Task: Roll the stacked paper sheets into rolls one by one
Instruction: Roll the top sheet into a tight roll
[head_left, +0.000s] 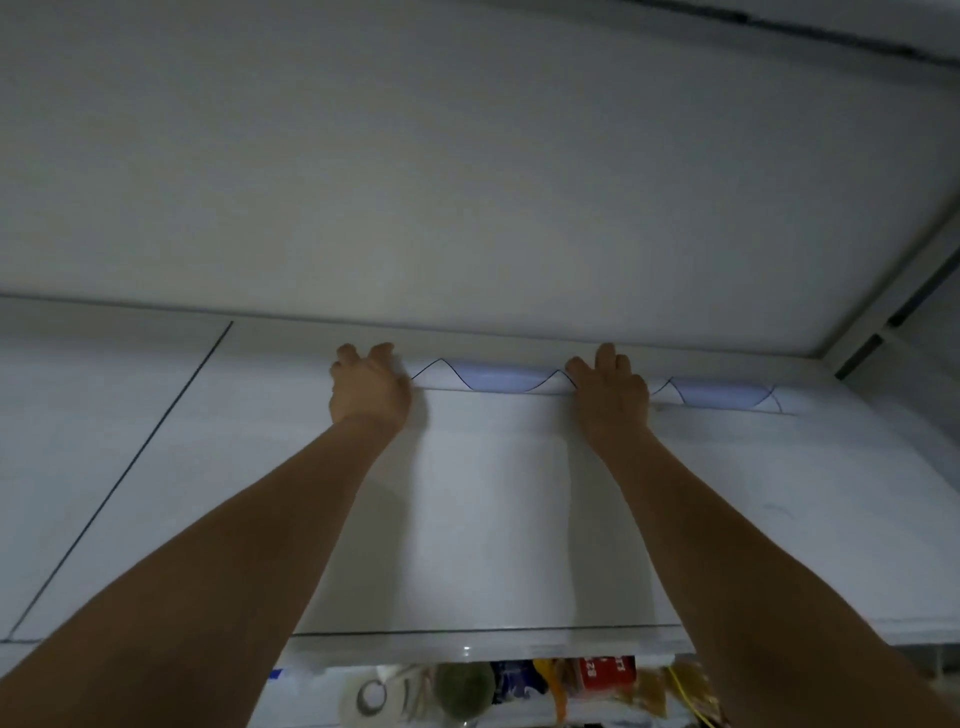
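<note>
Where left hand (369, 389) and right hand (612, 392) grip, smooth paper roll (498, 378) curves.

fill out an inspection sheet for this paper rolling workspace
surface: white table, mostly covered by paper
job's things: paper sheet lying flat, its far end curled into a paper roll marked with a zigzag pen line
clutter: tape roll, green round object and red pack below the table's near edge
hands: left hand and right hand both grip the paper roll, set apart
cables: thin yellow cord below the table
surroundings: plain white wall behind the table
</note>
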